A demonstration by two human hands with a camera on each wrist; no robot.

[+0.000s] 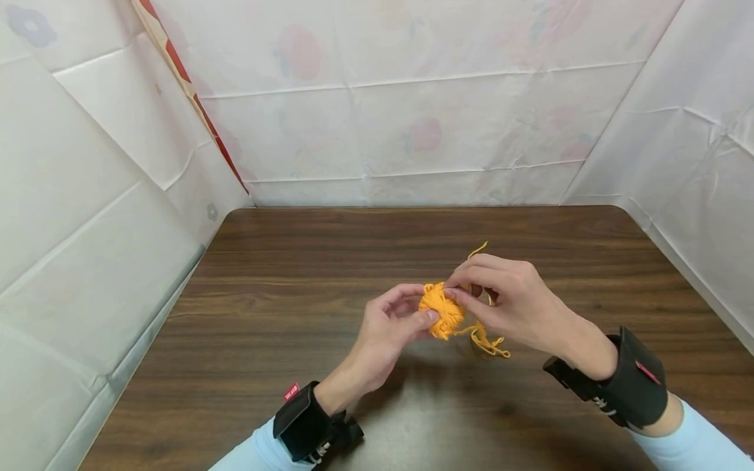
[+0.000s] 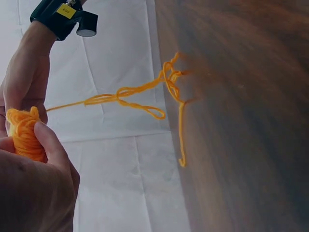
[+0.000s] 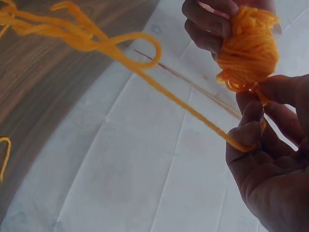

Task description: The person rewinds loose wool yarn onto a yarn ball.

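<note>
Head view, frame centre: left hand grips yarn ball, right hand pinches strand; loose loops could snag.

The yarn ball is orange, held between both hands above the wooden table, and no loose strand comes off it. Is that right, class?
Not quite. The yarn ball does have a loose strand trailing off it, pinched by the right hand, as the right wrist view shows. The rest stands.

The head view looks forward and down over the whole table from above; each wrist view sits close beside its own hand, tilted along the tabletop toward the sheeted walls; all three share the yarn ball.
</note>
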